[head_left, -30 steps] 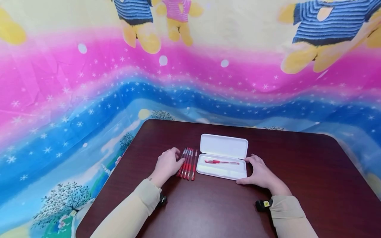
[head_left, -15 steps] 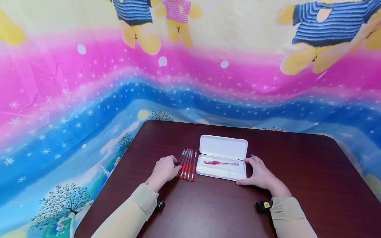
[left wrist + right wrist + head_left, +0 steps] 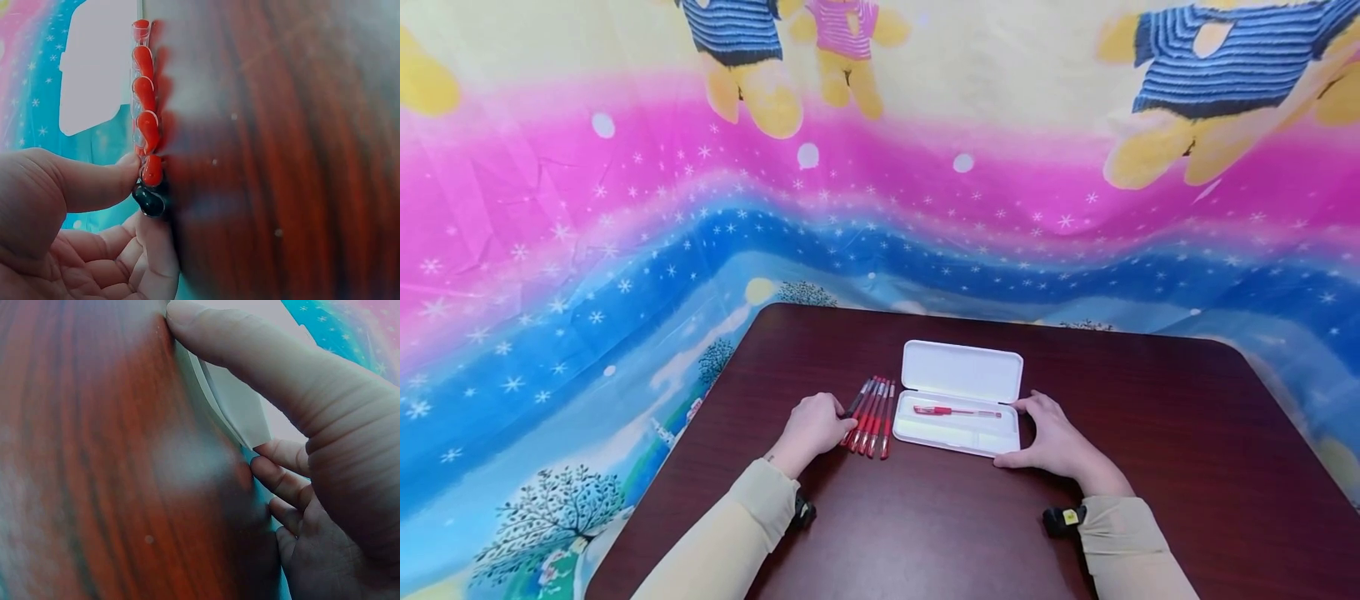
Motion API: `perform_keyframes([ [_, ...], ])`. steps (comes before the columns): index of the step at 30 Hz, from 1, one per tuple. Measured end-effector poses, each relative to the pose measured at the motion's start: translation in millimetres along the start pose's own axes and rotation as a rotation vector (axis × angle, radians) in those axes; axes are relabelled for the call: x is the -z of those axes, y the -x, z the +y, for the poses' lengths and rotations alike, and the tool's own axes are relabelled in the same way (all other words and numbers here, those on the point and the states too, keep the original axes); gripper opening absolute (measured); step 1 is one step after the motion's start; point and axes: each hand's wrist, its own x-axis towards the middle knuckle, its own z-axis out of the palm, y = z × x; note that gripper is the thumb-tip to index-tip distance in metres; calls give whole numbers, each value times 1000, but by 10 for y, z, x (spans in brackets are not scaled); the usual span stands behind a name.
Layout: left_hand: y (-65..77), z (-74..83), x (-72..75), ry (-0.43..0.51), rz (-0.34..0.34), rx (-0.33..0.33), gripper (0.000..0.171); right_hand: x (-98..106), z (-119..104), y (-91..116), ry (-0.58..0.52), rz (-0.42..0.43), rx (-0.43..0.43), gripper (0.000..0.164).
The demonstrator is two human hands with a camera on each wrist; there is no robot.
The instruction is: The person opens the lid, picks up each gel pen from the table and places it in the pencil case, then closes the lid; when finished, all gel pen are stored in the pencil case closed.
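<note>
Head, left hand: the left hand (image 3: 811,427) is at the left end of a row of red pens (image 3: 877,425), thumb and fingers closed in there
Head, pens: they lie side by side on the table (image 3: 925,533), just beside the case, long axes pointing away from the person
Head, case: the white case (image 3: 951,434) lies right of the row, its lid (image 3: 961,372) folded back, long axis running left to right; a single red pen (image 3: 940,410) lies lengthwise inside
Head, key relation: by my judgement, the quarter turn between pen row and case matters most; the tray is right of the left hand, across the row, while the right hand (image 3: 1060,435) is nearer to it
Left wrist, pinch: thumb and finger take the dark-capped pen (image 3: 148,201), endmost in the line, thumb tip also against the neighbouring red cap (image 3: 152,170)
Right wrist, grip: thumb and fingertips span the case's right end, thumb near, fingers far
</note>
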Motion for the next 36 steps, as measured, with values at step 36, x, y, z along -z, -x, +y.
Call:
perform_keyframes([
  [36, -262, 1001, -114, -156, 0, -624, 18, -10, 19, -13, 8, -1, -9, 114],
])
